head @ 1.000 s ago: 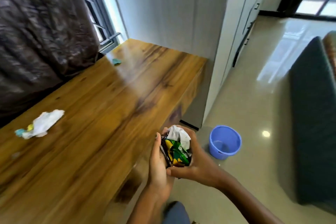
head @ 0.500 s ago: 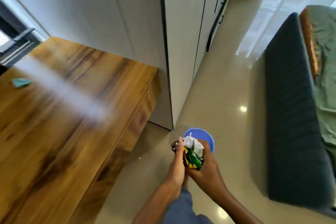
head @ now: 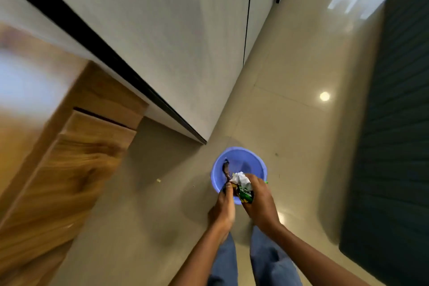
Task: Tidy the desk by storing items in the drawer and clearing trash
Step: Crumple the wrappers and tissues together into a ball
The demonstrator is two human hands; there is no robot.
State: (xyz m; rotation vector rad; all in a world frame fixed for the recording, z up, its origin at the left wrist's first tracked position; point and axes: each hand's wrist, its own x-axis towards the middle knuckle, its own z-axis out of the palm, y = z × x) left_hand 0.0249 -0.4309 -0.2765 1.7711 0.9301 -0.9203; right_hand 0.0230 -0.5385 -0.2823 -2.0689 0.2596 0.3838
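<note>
Head view looks straight down at a blue bin (head: 251, 158) standing on the glossy tile floor (head: 290, 123), just in front of the person's jeans-clad legs (head: 269, 260). Both hands are over the bin's near rim. The right hand (head: 260, 199) has its fingers curled round a bundle of trash: a crumpled white tissue (head: 241, 179) sitting on top of a green snack wrapper (head: 246, 196). The left hand (head: 224, 206) is beside it, its fingertips pinching a dark strip of wrapper (head: 225, 169) that hangs inside the bin's mouth. Nothing has left either hand, so the bundle is over the bin but not yet dropped.

Judging from this, the trash step for this handful is nearly done: the carry to the bin is finished and only the release is left. Whether the bin already holds other rubbish I cannot tell, since the hands cover part of its inside and what shows looks bare.

Of the rest of the task little can be read. The wooden tabletop (head: 25, 76) at the left is blurred and only a corner of it shows, so what lies on it is unknown. Below its edge a drawer front (head: 97, 132) appears shut, with a dark gap above it. The storing part cannot be judged from this angle. A small pale crumb (head: 158, 180) lies on the floor between desk and bin, which may also need picking up.
</note>
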